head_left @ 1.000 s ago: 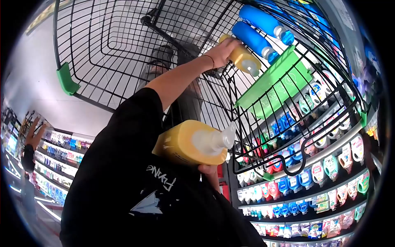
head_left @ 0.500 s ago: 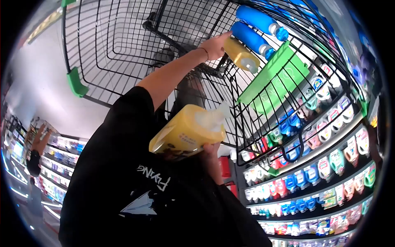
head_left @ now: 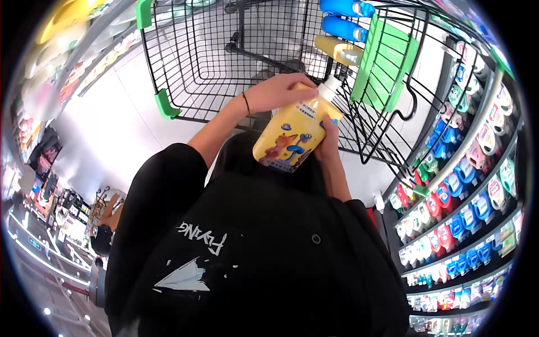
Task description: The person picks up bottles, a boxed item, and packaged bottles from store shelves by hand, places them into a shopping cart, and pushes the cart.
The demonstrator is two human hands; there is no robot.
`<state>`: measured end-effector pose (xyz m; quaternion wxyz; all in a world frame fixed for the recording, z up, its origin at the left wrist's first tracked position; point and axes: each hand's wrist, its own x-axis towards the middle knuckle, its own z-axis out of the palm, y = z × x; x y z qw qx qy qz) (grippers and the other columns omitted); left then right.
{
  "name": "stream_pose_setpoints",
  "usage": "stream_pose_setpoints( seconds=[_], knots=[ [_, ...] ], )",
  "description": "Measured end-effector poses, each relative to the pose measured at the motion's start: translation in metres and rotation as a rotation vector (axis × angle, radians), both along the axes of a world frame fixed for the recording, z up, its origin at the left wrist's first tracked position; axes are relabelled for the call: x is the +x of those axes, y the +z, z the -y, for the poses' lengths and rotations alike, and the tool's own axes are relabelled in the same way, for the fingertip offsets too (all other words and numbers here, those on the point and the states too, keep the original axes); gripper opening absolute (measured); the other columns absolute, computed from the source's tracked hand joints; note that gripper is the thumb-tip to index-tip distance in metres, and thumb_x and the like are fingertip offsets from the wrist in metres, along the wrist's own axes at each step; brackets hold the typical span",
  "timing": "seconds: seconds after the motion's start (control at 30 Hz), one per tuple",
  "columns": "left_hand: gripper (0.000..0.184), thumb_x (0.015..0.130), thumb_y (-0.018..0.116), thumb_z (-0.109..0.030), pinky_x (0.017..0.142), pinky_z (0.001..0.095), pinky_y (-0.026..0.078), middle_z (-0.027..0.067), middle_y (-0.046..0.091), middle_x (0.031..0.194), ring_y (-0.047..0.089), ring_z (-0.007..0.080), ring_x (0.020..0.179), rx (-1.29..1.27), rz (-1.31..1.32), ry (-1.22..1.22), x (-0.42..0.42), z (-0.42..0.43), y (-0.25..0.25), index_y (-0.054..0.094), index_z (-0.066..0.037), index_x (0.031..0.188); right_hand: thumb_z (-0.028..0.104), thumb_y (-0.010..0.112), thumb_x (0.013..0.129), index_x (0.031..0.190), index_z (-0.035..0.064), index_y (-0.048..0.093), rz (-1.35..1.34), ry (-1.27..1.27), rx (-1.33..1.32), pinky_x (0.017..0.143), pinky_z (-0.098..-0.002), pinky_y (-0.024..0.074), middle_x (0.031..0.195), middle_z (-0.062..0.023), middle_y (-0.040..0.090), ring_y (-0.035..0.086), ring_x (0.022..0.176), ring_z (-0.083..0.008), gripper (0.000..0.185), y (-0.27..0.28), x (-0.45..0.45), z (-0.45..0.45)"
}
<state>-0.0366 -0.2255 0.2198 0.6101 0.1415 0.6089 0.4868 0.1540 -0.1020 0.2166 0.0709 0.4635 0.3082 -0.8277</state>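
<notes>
A yellow pump bottle (head_left: 292,132) with a cartoon print and white pump is tilted in front of my chest. My left hand (head_left: 281,92), a dark band at its wrist, wraps over the bottle's shoulder below the pump. On the bottle's other side, the fingers of my right hand (head_left: 330,139) grip it near the neck. Beyond my hands is the black wire cart (head_left: 191,73). Another yellow bottle (head_left: 338,49) lies in it beside two blue bottles (head_left: 343,28), close to a green panel (head_left: 386,64).
Shelves (head_left: 449,216) of many coloured bottles curve along the right. More goods on shelves (head_left: 48,84) stand at the upper left. At the lower left, another person's arm (head_left: 110,216) shows in the distance. Pale floor (head_left: 129,129) lies left of the cart.
My left hand has let go of the yellow bottle in the cart and come back onto the one in my right hand. That bottle has turned, its printed side showing. The cart appears shifted in view.
</notes>
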Motion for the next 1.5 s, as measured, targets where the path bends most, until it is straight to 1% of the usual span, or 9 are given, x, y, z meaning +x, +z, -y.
stream_pose_setpoints(
  seconds=[0.1,0.17,0.27,0.4,0.53,0.87,1.0,1.13,1.5],
  knots=[
    [0.046,0.084,0.067,-0.039,0.076,0.0304,0.048,0.0076,0.063,0.097,0.06,0.0161,0.089,-0.034,-0.198,-0.098,-0.013,0.012,0.028,0.057,-0.007,0.116,0.03,0.06,0.088,0.132,-0.001,0.041,-0.098,0.082,0.063,0.093,-0.0371,0.0485,0.123,-0.0144,0.056,0.058,0.111,-0.0251,0.057,0.008,-0.017,0.002],
    [0.058,0.075,0.076,-0.039,0.078,0.031,0.049,0.0102,0.063,0.097,0.061,0.0196,0.088,-0.026,-0.265,-0.148,-0.031,0.02,0.057,0.055,-0.004,0.116,0.015,0.065,0.083,0.128,0.0012,0.045,-0.135,0.133,0.04,0.088,-0.0307,0.0481,0.114,-0.0082,0.059,0.058,0.101,-0.0159,0.051,0.03,-0.043,0.003],
    [0.067,0.07,0.077,-0.042,0.081,0.0322,0.049,0.0132,0.064,0.102,0.062,0.0225,0.093,-0.009,-0.344,-0.191,-0.04,0.04,0.079,0.055,0.0,0.117,0.011,0.068,0.078,0.124,0.0005,0.05,-0.194,0.308,0.149,0.085,-0.029,0.0473,0.111,-0.0081,0.061,0.058,0.099,-0.015,0.051,0.051,-0.067,0.008],
    [0.073,0.067,0.077,-0.043,0.087,0.0346,0.048,0.016,0.064,0.107,0.063,0.0271,0.099,-0.121,-0.282,-0.296,-0.055,0.056,0.129,0.054,0.001,0.121,0.014,0.072,0.077,0.124,0.001,0.05,-0.436,0.495,0.18,0.086,-0.0296,0.0465,0.11,-0.008,0.061,0.058,0.098,-0.0149,0.054,0.08,-0.095,0.019],
    [0.07,0.067,0.077,-0.039,0.087,0.0341,0.048,0.0152,0.064,0.107,0.062,0.0247,0.1,-0.157,-0.246,-0.199,-0.045,0.077,0.142,0.054,0.001,0.12,0.024,0.072,0.08,0.124,0.0019,0.05,-0.292,0.697,0.314,0.087,-0.0316,0.0464,0.109,-0.0091,0.061,0.058,0.096,-0.0156,0.055,0.098,-0.107,0.031],
    [0.06,0.069,0.08,-0.034,0.076,0.0298,0.051,0.0119,0.068,0.094,0.066,0.0184,0.087,-0.234,-0.342,-0.041,-0.023,0.095,0.153,0.06,0.003,0.112,0.037,0.068,0.085,0.117,0.0027,0.055,-0.441,0.637,0.432,0.084,-0.0284,0.0473,0.103,-0.0074,0.064,0.059,0.094,-0.0136,0.048,0.113,-0.11,0.049],
    [0.064,0.067,0.08,-0.037,0.075,0.0297,0.052,0.0116,0.068,0.093,0.067,0.0184,0.084,-0.307,-0.375,-0.056,-0.018,0.09,0.162,0.059,0.004,0.112,0.036,0.066,0.086,0.127,0.002,0.05,-0.443,0.676,0.419,0.091,-0.0294,0.0447,0.112,-0.0083,0.061,0.057,0.102,-0.0148,0.055,0.111,-0.105,0.046],
    [0.064,0.066,0.081,-0.037,0.072,0.0295,0.053,0.012,0.068,0.091,0.067,0.0193,0.081,-0.189,-0.425,0.01,-0.01,0.095,0.153,0.06,0.005,0.108,0.046,0.069,0.079,0.111,0.0001,0.056,-0.425,0.593,0.57,0.076,-0.0289,0.0476,0.096,-0.0093,0.065,0.06,0.087,-0.0157,0.058,0.111,-0.096,0.051],
    [0.064,0.066,0.08,-0.04,0.067,0.0286,0.053,0.0123,0.068,0.088,0.068,0.0191,0.077,-0.07,-0.461,0.008,0.003,0.094,0.148,0.06,0.005,0.108,0.045,0.069,0.079,0.111,0.0013,0.057,-0.44,0.53,0.624,0.079,-0.0292,0.0474,0.095,-0.0091,0.065,0.061,0.086,-0.0171,0.056,0.116,-0.078,0.053]
  ],
)
